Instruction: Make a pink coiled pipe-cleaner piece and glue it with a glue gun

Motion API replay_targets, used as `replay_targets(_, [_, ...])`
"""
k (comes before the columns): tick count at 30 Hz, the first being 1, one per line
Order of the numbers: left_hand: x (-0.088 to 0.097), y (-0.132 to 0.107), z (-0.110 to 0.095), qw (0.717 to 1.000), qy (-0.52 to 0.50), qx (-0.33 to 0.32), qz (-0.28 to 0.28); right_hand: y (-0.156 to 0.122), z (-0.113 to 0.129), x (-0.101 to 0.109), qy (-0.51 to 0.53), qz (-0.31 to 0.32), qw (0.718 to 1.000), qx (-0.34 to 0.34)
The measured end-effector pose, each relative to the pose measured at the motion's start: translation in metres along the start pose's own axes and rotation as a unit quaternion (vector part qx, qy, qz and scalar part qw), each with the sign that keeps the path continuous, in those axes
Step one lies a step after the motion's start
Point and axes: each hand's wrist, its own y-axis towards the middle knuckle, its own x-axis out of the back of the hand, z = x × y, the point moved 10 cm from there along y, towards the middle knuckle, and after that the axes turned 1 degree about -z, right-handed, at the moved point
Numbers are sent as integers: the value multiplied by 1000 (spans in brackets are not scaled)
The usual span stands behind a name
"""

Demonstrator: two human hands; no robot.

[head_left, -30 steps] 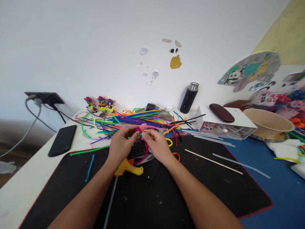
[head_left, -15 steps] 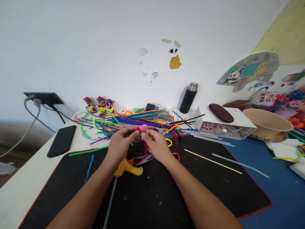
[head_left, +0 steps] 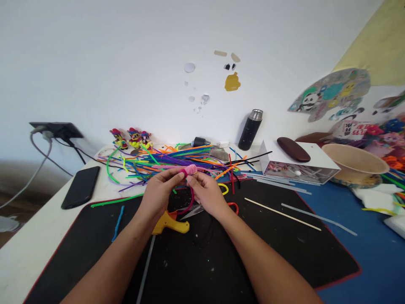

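Between my fingertips is a small coiled pipe-cleaner piece (head_left: 190,169), light pink with a magenta band. A loose magenta pipe cleaner (head_left: 191,202) hangs down from it in a curve. My left hand (head_left: 160,188) pinches the piece from the left side. My right hand (head_left: 205,192) has its fingers closed at its right and lower edge, on the magenta strand. Below my hands lie a yellow glue gun (head_left: 172,223) and scissors (head_left: 193,210), whose handles show partly beyond my right hand. The fingertips partly cover the coil.
A heap of colourful pipe cleaners (head_left: 171,158) lies behind my hands. A black phone (head_left: 81,187) and small figures (head_left: 134,137) are at the left. A black flask (head_left: 250,130), a white box (head_left: 302,162) and a bowl (head_left: 354,160) stand right. A wooden stick (head_left: 283,214) lies on the black mat (head_left: 268,253).
The coiled piece has turned slightly between my fingers, and its hanging magenta strand has shifted a little to the left. Both hands stay in nearly the same place.
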Motion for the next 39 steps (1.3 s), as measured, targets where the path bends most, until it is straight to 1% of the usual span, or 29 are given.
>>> replay_targets(5, [4,0,5,999,-38,19,-19,0,1,-1,-12,4,1000,-1])
replay_targets(12, [3,0,6,998,-52,23,-13,0,2,-1,-14,6,1000,2])
replay_targets(22, [1,1,11,997,-61,36,-1,0,5,-3,17,8,1000,11])
replay_targets(28, [0,-2,9,997,-64,49,-15,-1,7,0,25,-12,1000,12])
replay_targets(34, [-5,-3,7,997,-66,41,5,-2,8,1,13,-19,1000,20])
replay_targets(39, [-6,-3,6,997,-69,45,9,-3,10,6,3,-38,999,27])
